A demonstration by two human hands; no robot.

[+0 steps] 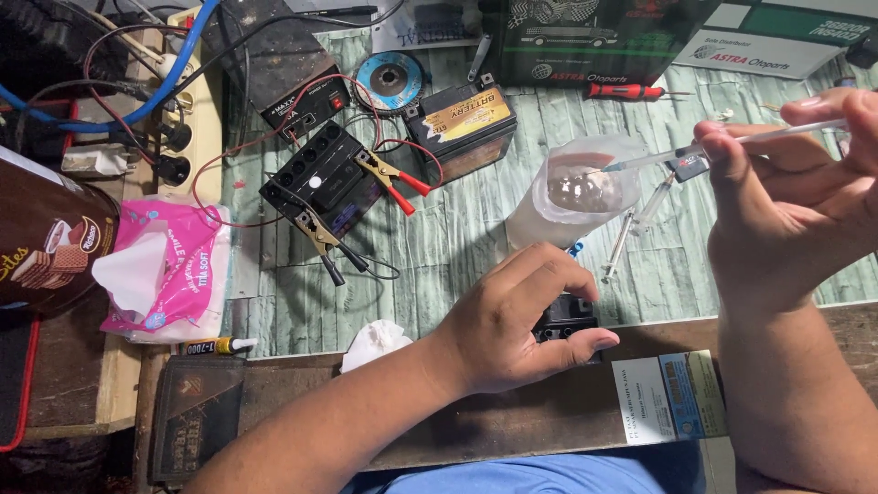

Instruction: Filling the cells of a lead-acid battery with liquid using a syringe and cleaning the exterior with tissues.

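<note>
My left hand rests on a small black battery at the bench's front edge, fingers curled over its top. My right hand is raised at the right and holds a clear syringe, its tip pointing left into a cut translucent plastic container that has liquid in it. The container stands just behind the battery. Two more syringes lie on the bench right of the container.
A black battery with clamps clipped on sits centre-left, another battery behind it. A pink tissue pack, brown jar, glue tube, crumpled tissue, red screwdriver, grinding disc and power strip surround them.
</note>
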